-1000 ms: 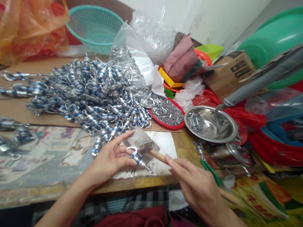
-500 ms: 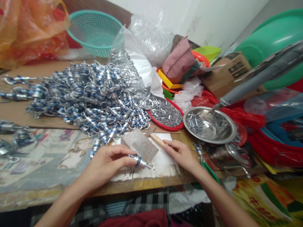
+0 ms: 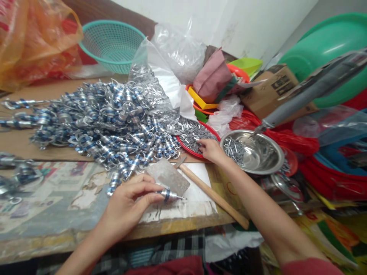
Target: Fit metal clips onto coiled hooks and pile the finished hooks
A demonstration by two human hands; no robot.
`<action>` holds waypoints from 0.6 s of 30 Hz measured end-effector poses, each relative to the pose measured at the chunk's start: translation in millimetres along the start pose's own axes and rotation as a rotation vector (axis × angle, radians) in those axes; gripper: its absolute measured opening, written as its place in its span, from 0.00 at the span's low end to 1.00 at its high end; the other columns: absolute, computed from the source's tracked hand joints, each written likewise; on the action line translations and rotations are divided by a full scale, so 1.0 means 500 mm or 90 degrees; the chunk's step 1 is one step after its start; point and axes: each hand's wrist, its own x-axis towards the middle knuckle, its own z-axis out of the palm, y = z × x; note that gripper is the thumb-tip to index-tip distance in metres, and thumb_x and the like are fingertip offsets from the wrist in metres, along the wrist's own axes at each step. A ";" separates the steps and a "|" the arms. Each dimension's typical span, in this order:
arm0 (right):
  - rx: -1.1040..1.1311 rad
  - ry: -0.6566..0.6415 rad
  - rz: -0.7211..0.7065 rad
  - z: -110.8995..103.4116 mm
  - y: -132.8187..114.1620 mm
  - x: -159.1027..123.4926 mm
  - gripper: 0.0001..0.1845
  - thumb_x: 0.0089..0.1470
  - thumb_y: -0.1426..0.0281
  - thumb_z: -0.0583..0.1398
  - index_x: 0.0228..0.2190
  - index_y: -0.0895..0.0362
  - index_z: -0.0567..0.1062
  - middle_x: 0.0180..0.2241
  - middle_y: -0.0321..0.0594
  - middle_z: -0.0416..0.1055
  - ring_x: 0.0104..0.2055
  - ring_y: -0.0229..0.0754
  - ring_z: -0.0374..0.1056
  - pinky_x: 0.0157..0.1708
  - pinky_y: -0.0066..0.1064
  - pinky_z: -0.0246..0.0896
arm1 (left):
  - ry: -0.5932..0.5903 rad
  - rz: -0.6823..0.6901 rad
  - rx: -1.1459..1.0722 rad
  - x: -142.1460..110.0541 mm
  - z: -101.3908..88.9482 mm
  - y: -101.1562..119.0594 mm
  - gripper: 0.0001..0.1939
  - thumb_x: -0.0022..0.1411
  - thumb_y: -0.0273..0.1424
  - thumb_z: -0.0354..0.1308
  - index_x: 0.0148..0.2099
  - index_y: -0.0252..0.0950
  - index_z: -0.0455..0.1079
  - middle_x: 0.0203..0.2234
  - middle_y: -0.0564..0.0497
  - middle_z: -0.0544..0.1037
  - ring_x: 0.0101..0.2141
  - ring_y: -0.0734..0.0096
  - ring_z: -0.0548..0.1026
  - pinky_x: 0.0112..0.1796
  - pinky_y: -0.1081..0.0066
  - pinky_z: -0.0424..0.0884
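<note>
Near the front edge of the bench (image 3: pixel 177 226), with the block (image 3: pixel 168 177) as the middle of my clock, the fitting (image 3: pixel 169 194) sits right about 6 o'clock. It's silvery with blue bands, lying nearly level, and its thin ringed tip points to roughly 3. Can't tell if it touches the block or just hangs beside it.

Left hand (image 3: pixel 134 198) comes in from 8 o'clock and has the fitting's fat end pinched between thumb and fingers, a pretty narrow grip. Right hand (image 3: pixel 212 151) is up between 1 and 2, fingertips down on the loose bits (image 3: pixel 195 131) in the red dish (image 3: pixel 189 150). Fingers look bunched, but I can't tell whether they've got a bit between them.

Handling-wise, my guess: the fitting is stiff metal, small enough for one hand but with a bit of heft, not fragile. The round, shiny barrel probably wants to roll or slip, so I'd pinch it around the banded part and leave the skinny tip alone. The bits look light, hard and fiddly, so fingertips only, one at a time.

Hammer (image 3: pixel 212 194) lies with its head by the block at 1 and its wooden handle running out to 4. I'd expect it to be head-heavy, so take it by the handle. Big pile (image 3: pixel 114 122) of similar fittings at 10, steel bowl (image 3: pixel 272 168) around 2 to 3.
</note>
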 end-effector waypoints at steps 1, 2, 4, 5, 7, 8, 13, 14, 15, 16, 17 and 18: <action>0.016 0.027 0.002 -0.004 0.000 -0.006 0.14 0.47 0.79 0.57 0.36 0.59 0.78 0.36 0.46 0.74 0.41 0.46 0.69 0.45 0.34 0.60 | 0.000 -0.001 -0.007 -0.001 0.000 0.001 0.05 0.49 0.29 0.62 0.29 0.44 0.79 0.27 0.51 0.77 0.31 0.66 0.73 0.35 0.71 0.68; 0.034 0.061 0.007 -0.008 -0.004 -0.015 0.14 0.50 0.78 0.55 0.37 0.60 0.77 0.38 0.48 0.74 0.43 0.46 0.68 0.46 0.35 0.59 | -0.001 -0.003 -0.013 -0.001 0.001 0.001 0.05 0.49 0.29 0.63 0.29 0.43 0.79 0.26 0.51 0.77 0.31 0.66 0.74 0.34 0.71 0.68; 0.079 0.124 0.018 -0.015 -0.027 -0.042 0.15 0.54 0.76 0.52 0.39 0.62 0.76 0.41 0.50 0.72 0.45 0.45 0.67 0.47 0.37 0.60 | 0.008 -0.022 -0.033 -0.003 0.003 0.001 0.04 0.48 0.29 0.63 0.30 0.42 0.79 0.26 0.51 0.78 0.30 0.66 0.74 0.34 0.71 0.69; 0.100 0.146 0.020 -0.017 -0.047 -0.060 0.15 0.56 0.74 0.51 0.40 0.62 0.75 0.41 0.49 0.73 0.44 0.44 0.68 0.45 0.36 0.62 | 0.017 -0.042 -0.050 -0.004 0.005 0.001 0.06 0.47 0.29 0.64 0.31 0.41 0.79 0.26 0.51 0.78 0.30 0.66 0.74 0.33 0.71 0.69; 0.172 0.150 0.006 -0.018 -0.103 -0.106 0.14 0.57 0.71 0.51 0.40 0.60 0.75 0.39 0.45 0.74 0.40 0.40 0.70 0.41 0.33 0.65 | 0.035 -0.094 -0.105 -0.005 0.010 -0.001 0.11 0.46 0.29 0.65 0.35 0.39 0.78 0.25 0.52 0.77 0.28 0.67 0.75 0.32 0.71 0.70; 0.217 0.137 -0.011 -0.017 -0.135 -0.131 0.12 0.56 0.70 0.53 0.38 0.58 0.76 0.35 0.41 0.76 0.36 0.38 0.71 0.38 0.30 0.67 | 0.039 -0.116 -0.138 -0.005 0.012 -0.002 0.13 0.45 0.28 0.65 0.37 0.39 0.77 0.24 0.54 0.76 0.27 0.68 0.75 0.32 0.71 0.71; 0.560 0.030 -0.148 -0.003 -0.250 -0.219 0.06 0.48 0.76 0.60 0.28 0.58 0.79 0.28 0.41 0.77 0.32 0.38 0.72 0.34 0.29 0.67 | 0.045 -0.127 -0.201 -0.006 0.020 -0.004 0.17 0.44 0.26 0.65 0.41 0.37 0.75 0.23 0.55 0.76 0.26 0.71 0.75 0.31 0.73 0.72; 0.586 0.028 -0.152 -0.001 -0.257 -0.224 0.06 0.47 0.77 0.61 0.28 0.58 0.79 0.28 0.41 0.77 0.32 0.38 0.72 0.33 0.28 0.67 | 0.050 -0.113 -0.187 -0.006 0.019 -0.003 0.17 0.44 0.26 0.65 0.41 0.37 0.76 0.23 0.55 0.76 0.25 0.71 0.74 0.30 0.73 0.72; 0.609 0.026 -0.152 0.002 -0.259 -0.225 0.06 0.47 0.77 0.61 0.27 0.58 0.79 0.28 0.41 0.77 0.32 0.38 0.72 0.33 0.28 0.68 | 0.058 -0.091 -0.167 -0.006 0.019 -0.003 0.16 0.44 0.25 0.65 0.40 0.38 0.76 0.22 0.55 0.77 0.25 0.72 0.74 0.30 0.73 0.71; 0.625 0.024 -0.152 0.004 -0.259 -0.225 0.06 0.46 0.77 0.62 0.27 0.58 0.79 0.28 0.41 0.77 0.32 0.38 0.72 0.33 0.28 0.68 | 0.064 -0.062 -0.144 -0.006 0.018 -0.003 0.15 0.44 0.25 0.65 0.38 0.38 0.77 0.22 0.54 0.77 0.25 0.72 0.74 0.30 0.74 0.71; 0.635 0.022 -0.154 0.006 -0.256 -0.225 0.05 0.46 0.77 0.62 0.27 0.58 0.79 0.28 0.41 0.77 0.32 0.39 0.72 0.34 0.29 0.68 | 0.067 -0.030 -0.124 -0.006 0.016 -0.002 0.13 0.44 0.24 0.64 0.36 0.39 0.78 0.22 0.54 0.78 0.25 0.72 0.74 0.30 0.74 0.70; 0.640 0.021 -0.160 0.007 -0.253 -0.225 0.05 0.46 0.77 0.62 0.27 0.57 0.79 0.28 0.40 0.77 0.33 0.39 0.72 0.35 0.29 0.68 | 0.067 0.000 -0.107 -0.006 0.015 -0.002 0.11 0.45 0.24 0.64 0.33 0.40 0.79 0.23 0.54 0.78 0.26 0.72 0.74 0.30 0.75 0.69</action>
